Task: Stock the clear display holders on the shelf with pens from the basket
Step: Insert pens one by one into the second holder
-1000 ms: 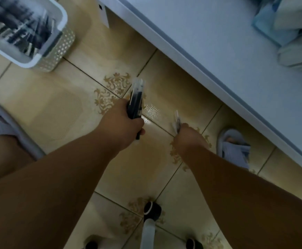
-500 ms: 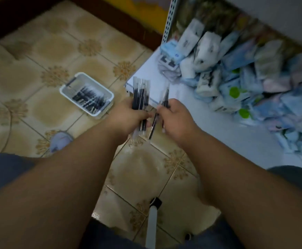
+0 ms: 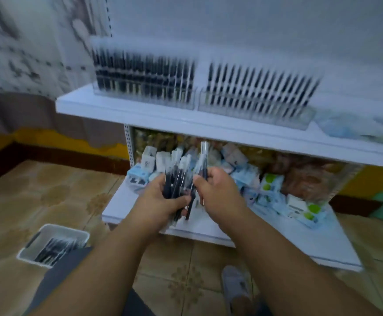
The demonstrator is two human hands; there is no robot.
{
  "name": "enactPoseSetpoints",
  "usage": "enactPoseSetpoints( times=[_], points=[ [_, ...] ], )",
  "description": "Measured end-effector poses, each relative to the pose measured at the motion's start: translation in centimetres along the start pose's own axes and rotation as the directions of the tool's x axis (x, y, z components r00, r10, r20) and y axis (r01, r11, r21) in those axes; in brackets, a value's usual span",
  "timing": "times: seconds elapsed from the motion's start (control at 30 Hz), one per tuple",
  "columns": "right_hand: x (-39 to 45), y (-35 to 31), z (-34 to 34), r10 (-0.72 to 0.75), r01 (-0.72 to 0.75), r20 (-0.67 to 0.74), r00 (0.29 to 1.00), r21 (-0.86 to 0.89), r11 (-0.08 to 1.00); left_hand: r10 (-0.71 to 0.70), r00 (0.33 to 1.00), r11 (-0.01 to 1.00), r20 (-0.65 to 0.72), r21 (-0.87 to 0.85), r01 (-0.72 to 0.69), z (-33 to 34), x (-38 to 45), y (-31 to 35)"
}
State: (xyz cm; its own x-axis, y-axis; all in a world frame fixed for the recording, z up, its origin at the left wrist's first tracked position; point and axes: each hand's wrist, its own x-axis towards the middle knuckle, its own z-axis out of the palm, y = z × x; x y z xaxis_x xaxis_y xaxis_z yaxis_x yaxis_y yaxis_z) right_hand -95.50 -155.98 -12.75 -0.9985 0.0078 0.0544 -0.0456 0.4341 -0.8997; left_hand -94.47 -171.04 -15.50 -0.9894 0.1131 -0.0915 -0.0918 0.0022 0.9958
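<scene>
— Tiled floor, a white shelf unit against the wall, and someone sitting low in front of it. What have the hands got?

— The left hand [image 3: 163,201] is curled round a bundle of pens [image 3: 176,185], dark barrels with clear caps, standing roughly upright and fanned a little. The right hand [image 3: 218,192] sits just beside it, pinching a single pen [image 3: 203,160] that pokes up higher than the rest. Whether that one is fully clear of the bundle I can't tell; it's blurred.

— And where do they go?

— Up and ahead. Two clear display holders stand on the upper shelf [image 3: 163,117]: the left holder [image 3: 145,76] looks packed, and the right holder [image 3: 256,90] carries rows of pens leaning back, all with their long axes near upright. Which slots are free I can't make out.

— So which hand is better placed?

— I'd say the right. Its pen already points upward, much like the ones in the rows, and the right holder lies above and slightly to that hand's side. The lift should need little turning.

— Anything else about?

— The basket [image 3: 53,245] with more pens sits on the floor by the person's left knee. Small packaged goods [image 3: 270,185] are heaped on the lower shelf behind the hands.
</scene>
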Motion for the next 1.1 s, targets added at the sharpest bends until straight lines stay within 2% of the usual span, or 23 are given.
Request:
enactPoseSetpoints(
  times=[0.17, 0.27, 0.4, 0.53, 0.73, 0.9, 1.1],
  points=[
    [-0.3, -2.2, -5.5, -0.02, 0.024, -0.118, 0.993, 0.035, 0.999, 0.118, 0.993, 0.984, 0.007, 0.137, -0.118, 5.0, 0.4, 4.0],
    [0.6, -2.7, -7.7, -0.012, 0.022, -0.175, 0.984, 0.056, 0.998, 0.134, 0.991, 0.973, -0.002, 0.192, -0.131, 6.7, 1.8, 5.2],
    [2.0, -2.2, -10.0, -0.066, 0.077, -0.257, 0.964, 0.031, 0.997, 0.128, 0.992, 0.991, 0.0, 0.041, -0.127, 8.2, 4.3, 5.5],
    [4.4, -2.0, -12.1, -0.099, 0.087, -0.363, 0.927, -0.048, 0.995, 0.097, 0.993, 0.99, -0.067, -0.096, -0.103, 8.8, 6.4, 6.0],
    [10.4, -6.3, -11.9, -0.201, 0.183, -0.373, 0.906, -0.085, 0.979, 0.113, 0.985, 0.963, -0.133, -0.229, -0.142, 7.1, 8.2, 7.3],
    [15.9, -9.5, -10.8, -0.298, 0.236, -0.387, 0.872, -0.202, 0.951, 0.115, 0.981, 0.949, -0.156, -0.276, -0.155, 5.2, 9.5, 7.7],
    [20.8, -8.6, -10.0, -0.257, 0.152, -0.354, 0.899, -0.298, 0.942, 0.097, 0.982, 0.946, -0.161, -0.292, -0.141, 4.1, 10.9, 7.6]
  ],
)
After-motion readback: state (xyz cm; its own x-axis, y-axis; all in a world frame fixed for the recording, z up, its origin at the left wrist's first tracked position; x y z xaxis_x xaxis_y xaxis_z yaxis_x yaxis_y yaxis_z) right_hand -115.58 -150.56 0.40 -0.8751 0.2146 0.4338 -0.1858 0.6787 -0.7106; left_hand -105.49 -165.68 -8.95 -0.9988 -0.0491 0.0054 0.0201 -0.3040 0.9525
